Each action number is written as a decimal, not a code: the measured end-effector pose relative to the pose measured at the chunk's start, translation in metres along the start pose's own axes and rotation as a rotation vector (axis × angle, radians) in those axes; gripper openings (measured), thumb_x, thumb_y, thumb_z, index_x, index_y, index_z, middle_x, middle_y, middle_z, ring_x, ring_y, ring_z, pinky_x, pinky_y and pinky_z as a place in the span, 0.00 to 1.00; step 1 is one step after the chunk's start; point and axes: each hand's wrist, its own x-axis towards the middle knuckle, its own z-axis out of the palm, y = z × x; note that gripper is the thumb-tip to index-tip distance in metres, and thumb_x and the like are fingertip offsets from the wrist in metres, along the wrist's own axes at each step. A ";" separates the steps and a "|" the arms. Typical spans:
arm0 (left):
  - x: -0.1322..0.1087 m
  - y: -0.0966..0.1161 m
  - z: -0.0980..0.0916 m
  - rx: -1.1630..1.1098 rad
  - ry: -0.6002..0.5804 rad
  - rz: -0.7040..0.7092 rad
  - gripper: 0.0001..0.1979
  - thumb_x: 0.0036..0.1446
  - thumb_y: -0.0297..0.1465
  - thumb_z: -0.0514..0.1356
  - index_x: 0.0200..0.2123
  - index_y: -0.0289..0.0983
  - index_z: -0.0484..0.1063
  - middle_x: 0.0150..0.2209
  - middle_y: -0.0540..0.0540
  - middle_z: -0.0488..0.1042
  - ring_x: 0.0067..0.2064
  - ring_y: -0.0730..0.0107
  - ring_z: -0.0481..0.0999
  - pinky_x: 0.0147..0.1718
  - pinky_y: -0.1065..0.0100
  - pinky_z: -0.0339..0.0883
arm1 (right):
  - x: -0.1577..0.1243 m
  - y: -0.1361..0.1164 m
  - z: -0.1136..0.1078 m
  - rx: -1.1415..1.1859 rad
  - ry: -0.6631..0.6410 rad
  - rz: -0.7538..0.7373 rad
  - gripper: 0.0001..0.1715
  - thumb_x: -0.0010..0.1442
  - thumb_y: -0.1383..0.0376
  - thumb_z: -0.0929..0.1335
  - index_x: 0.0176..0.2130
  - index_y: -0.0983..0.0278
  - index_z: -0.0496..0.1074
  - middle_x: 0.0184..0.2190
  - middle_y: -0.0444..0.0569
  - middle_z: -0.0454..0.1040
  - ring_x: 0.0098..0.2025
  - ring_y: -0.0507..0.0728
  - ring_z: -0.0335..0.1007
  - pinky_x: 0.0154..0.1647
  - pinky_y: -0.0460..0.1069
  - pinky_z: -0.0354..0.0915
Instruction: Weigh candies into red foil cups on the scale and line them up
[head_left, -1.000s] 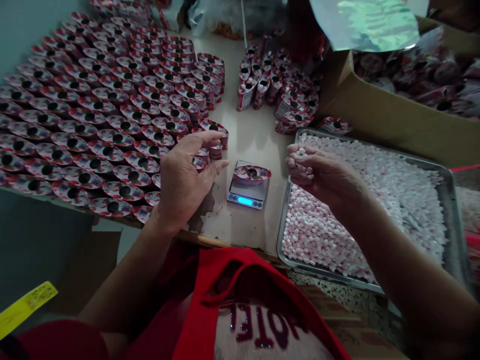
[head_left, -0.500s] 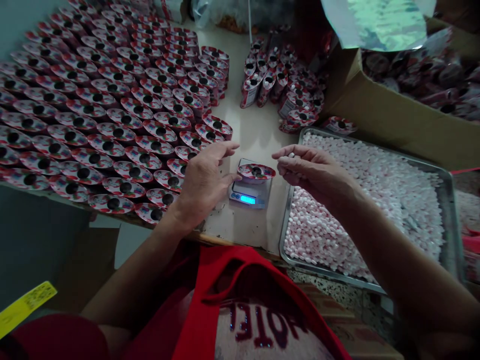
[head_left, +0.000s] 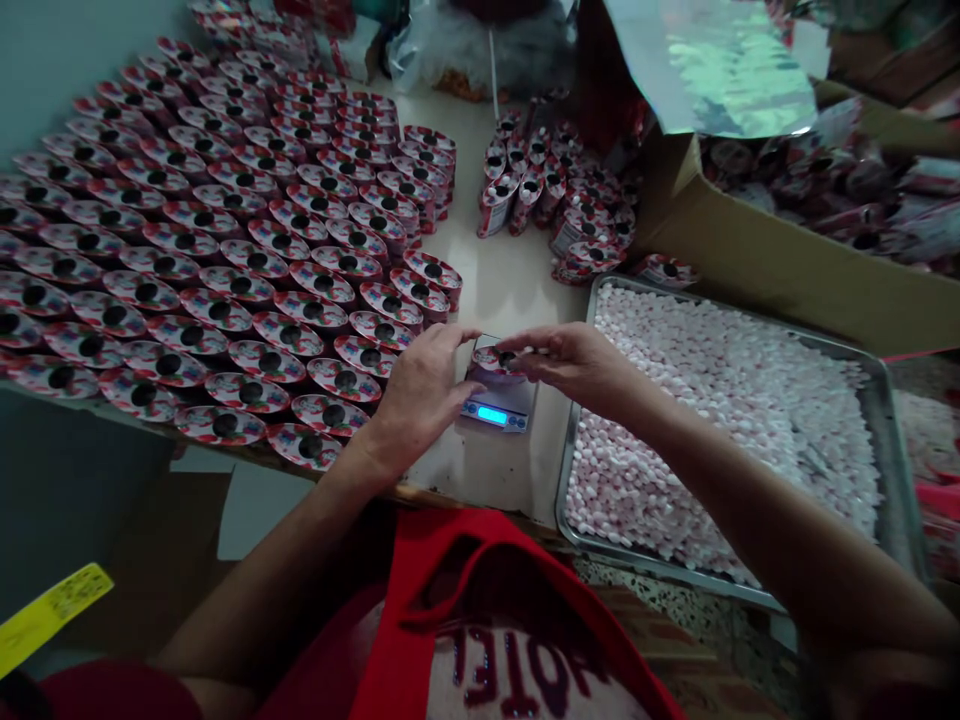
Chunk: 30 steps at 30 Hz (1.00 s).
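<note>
A small red-and-white pouch (head_left: pixel 495 357) stands open on a little digital scale (head_left: pixel 496 402) with a lit blue display. My left hand (head_left: pixel 420 390) cups the pouch's left side, fingers curved against it. My right hand (head_left: pixel 574 358) hovers over the pouch's mouth with its fingertips pinched together; what they hold is too small to make out. Just right of the scale lies a metal tray (head_left: pixel 568 470) heaped with small white and pink candies (head_left: pixel 720 400).
Several rows of open red pouches (head_left: pixel 225 270) cover the table's left half. More pouches (head_left: pixel 562 200) stand behind the scale. A cardboard box (head_left: pixel 765 240) of pouches sits at the back right, foil sheet above it. The table edge runs near my red shirt.
My right hand has moved left from over the tray to the pouch's mouth. My left hand has slid right and closed in on the pouch on the scale.
</note>
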 end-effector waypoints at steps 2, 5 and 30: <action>0.000 0.001 -0.001 0.012 -0.010 0.011 0.30 0.52 0.19 0.74 0.58 0.38 0.75 0.58 0.40 0.79 0.60 0.51 0.79 0.59 0.50 0.76 | 0.001 0.000 -0.001 -0.128 -0.002 -0.031 0.14 0.64 0.64 0.74 0.48 0.61 0.87 0.40 0.50 0.87 0.41 0.60 0.78 0.42 0.51 0.70; 0.000 0.003 -0.003 0.039 -0.018 0.017 0.29 0.52 0.18 0.74 0.58 0.37 0.76 0.57 0.40 0.79 0.59 0.52 0.79 0.60 0.51 0.76 | 0.000 -0.003 0.000 -0.301 -0.009 -0.071 0.17 0.64 0.68 0.72 0.50 0.60 0.88 0.41 0.49 0.87 0.39 0.60 0.78 0.44 0.52 0.69; 0.224 -0.022 -0.068 0.238 -0.391 0.222 0.15 0.52 0.33 0.67 0.45 0.41 0.80 0.43 0.47 0.84 0.47 0.56 0.82 0.48 0.64 0.72 | 0.118 -0.005 -0.112 -0.663 0.488 -0.093 0.21 0.74 0.57 0.65 0.57 0.63 0.80 0.35 0.51 0.81 0.34 0.57 0.75 0.33 0.47 0.63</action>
